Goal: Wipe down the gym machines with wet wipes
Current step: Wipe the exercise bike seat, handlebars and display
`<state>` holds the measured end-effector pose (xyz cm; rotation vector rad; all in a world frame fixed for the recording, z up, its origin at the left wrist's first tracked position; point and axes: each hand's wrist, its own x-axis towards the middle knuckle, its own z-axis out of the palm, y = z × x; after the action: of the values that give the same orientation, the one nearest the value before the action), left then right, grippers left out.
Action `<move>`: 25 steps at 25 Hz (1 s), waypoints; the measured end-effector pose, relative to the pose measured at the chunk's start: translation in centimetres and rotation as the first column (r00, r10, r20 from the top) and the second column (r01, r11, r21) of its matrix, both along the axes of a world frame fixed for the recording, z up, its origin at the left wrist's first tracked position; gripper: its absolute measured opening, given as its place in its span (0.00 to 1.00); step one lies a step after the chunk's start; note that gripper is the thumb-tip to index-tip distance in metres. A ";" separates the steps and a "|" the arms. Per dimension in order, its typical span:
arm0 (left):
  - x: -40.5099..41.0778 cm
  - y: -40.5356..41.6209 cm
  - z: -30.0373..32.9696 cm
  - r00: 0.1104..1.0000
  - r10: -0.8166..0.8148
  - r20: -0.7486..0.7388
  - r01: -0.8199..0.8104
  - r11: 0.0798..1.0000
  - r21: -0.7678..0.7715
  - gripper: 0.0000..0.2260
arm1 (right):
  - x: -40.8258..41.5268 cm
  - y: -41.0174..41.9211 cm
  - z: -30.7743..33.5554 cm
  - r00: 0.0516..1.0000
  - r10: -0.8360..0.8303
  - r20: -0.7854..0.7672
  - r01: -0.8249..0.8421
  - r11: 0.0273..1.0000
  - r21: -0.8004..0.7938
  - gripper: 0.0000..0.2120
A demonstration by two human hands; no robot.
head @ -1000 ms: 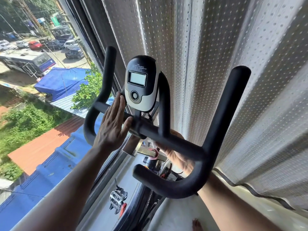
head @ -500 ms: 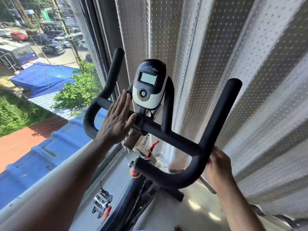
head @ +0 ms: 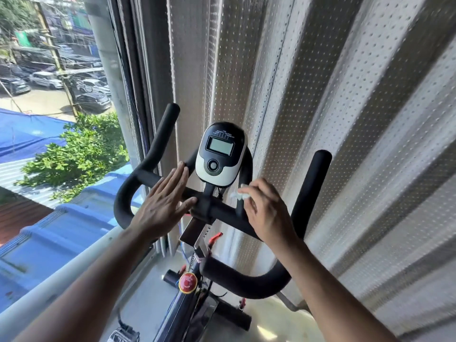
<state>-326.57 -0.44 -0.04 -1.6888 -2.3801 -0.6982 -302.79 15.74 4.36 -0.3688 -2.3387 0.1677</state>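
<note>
Perforated silver curtain hung behind our black foam handlebar (head: 222, 213).
Our left hand (head: 162, 206) pressed flat on it; our right hand (head: 266, 213) pinched a crumpled white wet wipe (head: 238, 195).

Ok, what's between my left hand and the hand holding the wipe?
In the head view, the console's stem and the handlebar's centre clamp lie between the left hand and the right hand pinching the wipe.

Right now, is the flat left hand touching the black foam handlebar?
Touching. The head view shows the left hand lying flat on the black foam handlebar, its thumb against the crossbar.
</note>
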 end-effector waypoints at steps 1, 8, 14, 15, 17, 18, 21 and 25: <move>0.1 0.0 0.0 1.000 0.000 -0.005 0.000 1.000 0.002 0.35 | 0.8 -0.7 -0.6 0.999 0.019 0.037 -0.019 1.000 0.012 0.10; -0.4 0.1 -0.2 1.000 -0.015 -0.002 0.015 1.000 0.025 0.34 | -3.1 1.7 2.7 0.951 -0.109 -0.289 0.039 0.970 -0.239 0.08; -0.3 0.2 -0.2 1.000 -0.023 0.005 0.023 0.999 0.032 0.34 | -4.2 2.7 4.0 0.948 -0.084 -0.306 0.013 0.974 -0.226 0.09; -0.3 0.1 -0.2 1.000 -0.025 0.006 0.025 0.999 0.038 0.34 | -3.2 1.5 2.9 0.960 -0.069 -0.272 0.014 0.980 -0.199 0.09; -0.3 0.0 -0.2 1.000 -0.031 0.008 0.030 0.999 0.044 0.33 | -0.8 -1.4 0.0 0.985 -0.066 -0.161 0.050 0.994 -0.101 0.10; -0.2 0.0 -0.1 0.999 -0.033 0.011 0.033 0.998 0.048 0.33 | 0.4 -2.4 -1.3 0.991 -0.060 -0.117 0.052 0.996 -0.074 0.11; -0.2 0.0 0.0 0.999 -0.041 0.027 0.039 0.996 0.074 0.33 | 1.9 -3.0 -1.9 0.998 -0.038 -0.057 0.027 0.983 -0.184 0.10; -0.4 -0.1 -0.2 0.998 -0.049 0.033 0.047 0.997 0.064 0.33 | -0.6 -1.7 1.2 0.967 -0.178 -0.181 0.010 0.738 -0.675 0.07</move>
<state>-326.96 -0.49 -0.23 -1.7267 -2.3208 -0.8077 -303.41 13.99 5.57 -0.7728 -1.9424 0.9742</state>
